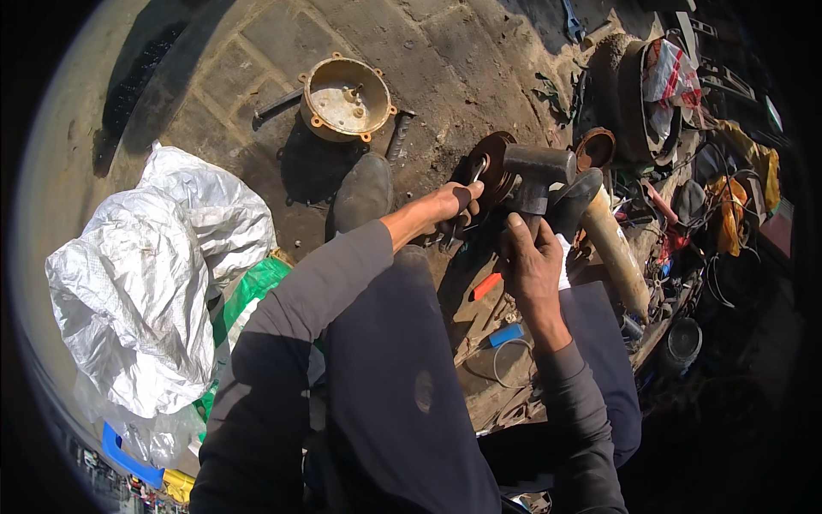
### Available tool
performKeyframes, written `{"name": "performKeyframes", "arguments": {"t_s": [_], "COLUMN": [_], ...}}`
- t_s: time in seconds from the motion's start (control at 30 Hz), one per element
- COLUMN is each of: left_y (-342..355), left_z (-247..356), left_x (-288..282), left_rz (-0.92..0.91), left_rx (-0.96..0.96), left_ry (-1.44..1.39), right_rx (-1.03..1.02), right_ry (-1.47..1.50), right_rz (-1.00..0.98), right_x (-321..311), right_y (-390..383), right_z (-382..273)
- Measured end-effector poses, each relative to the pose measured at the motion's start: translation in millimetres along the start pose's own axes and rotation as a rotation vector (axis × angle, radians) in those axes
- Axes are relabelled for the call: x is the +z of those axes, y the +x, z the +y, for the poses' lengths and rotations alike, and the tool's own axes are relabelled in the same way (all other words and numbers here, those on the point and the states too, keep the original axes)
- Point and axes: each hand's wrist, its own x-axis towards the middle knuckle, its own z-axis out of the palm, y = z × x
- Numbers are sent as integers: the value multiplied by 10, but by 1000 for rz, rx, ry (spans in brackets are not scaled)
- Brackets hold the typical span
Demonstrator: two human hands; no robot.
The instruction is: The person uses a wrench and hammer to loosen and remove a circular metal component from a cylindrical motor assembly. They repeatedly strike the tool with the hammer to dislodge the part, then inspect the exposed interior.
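Dark cloth sleeves (265, 377), blocky metal hammer (539, 171), brown disc (496, 177)

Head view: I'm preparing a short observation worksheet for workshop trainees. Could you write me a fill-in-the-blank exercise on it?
1. The right hand grips a ____ just below its head.
2. The large woven sack on the person's left is ____ in colour.
3. The round housing with lugs around its rim lies with its open side facing ____.
4. Of the person's two hands, the one nearer the sack is the ____.

Missing words: hammer; white; up; left hand.
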Motion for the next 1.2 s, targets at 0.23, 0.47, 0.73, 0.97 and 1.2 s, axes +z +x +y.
{"name": "performKeyframes", "arguments": {"t_s": [0.23,0.47,0.73,0.97,1.2], "left_y": [172,176,267,359,283], "left_z": [-118,-59,-31,-94,-132], "left_x": [-4,-102,-125,-177,-150], "left_rz": [-4,-94,-66,-65,-62], "left_rx": [121,81,183,266,235], "left_ry": [69,86,293,329,312], "right_rx": [-42,-50,147,-222,53], "right_ry": [98,-63,-223,-214,-340], "right_rz": [180,211,106,258,48], "right_x": [148,239,424,308,242], "right_y": [-234,-616,-835,-779,-666], "right_z": [331,877,1389,635,1363]}}
